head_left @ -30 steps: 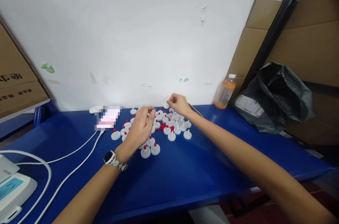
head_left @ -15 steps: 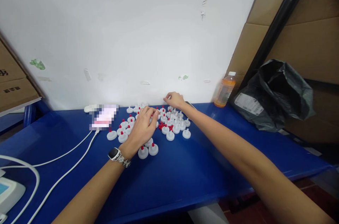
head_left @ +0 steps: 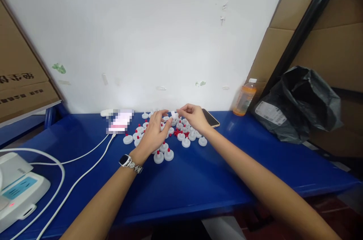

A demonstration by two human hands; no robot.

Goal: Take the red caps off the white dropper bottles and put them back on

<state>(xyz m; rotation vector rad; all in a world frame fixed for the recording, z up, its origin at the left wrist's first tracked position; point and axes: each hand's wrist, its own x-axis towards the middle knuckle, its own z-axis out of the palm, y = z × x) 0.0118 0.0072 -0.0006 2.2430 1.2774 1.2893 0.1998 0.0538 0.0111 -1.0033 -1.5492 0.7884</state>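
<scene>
White lid: held up off the table [head_left: 181, 189] between the two hands, a little beyond and left of the pile of red caps [head_left: 177, 133]; the white lid [head_left: 174, 115] looks tilted on its side
Weight and stiffness: judged very light, hard thin plastic; should not dent under a pinch, unlikely to break
Slip: smooth round rim, probably apt to roll or twist if pinched off-centre
Best hold: rim across its width, thumb opposite forefinger, narrow nozzle left free
Red caps: tiny, likely light and easily scattered; one would need a fingertip pinch
Left hand: left of the pile; left hand [head_left: 154, 129] loosely curled, thumb and forefinger closed to a narrow gap, apparently gripping the white lid by its rim
Right hand: beyond and right of the pile; right hand [head_left: 194, 117] has thumb and forefinger drawn together beside the white lid; cannot tell whether they grip it or something smaller
Red-tipped lids: several stand nozzle up on the near left side of the pile, red-tipped lids [head_left: 168, 155] included
Bare lids: bare lids [head_left: 186, 142] stand nozzle up near the pile, on its near right side
</scene>
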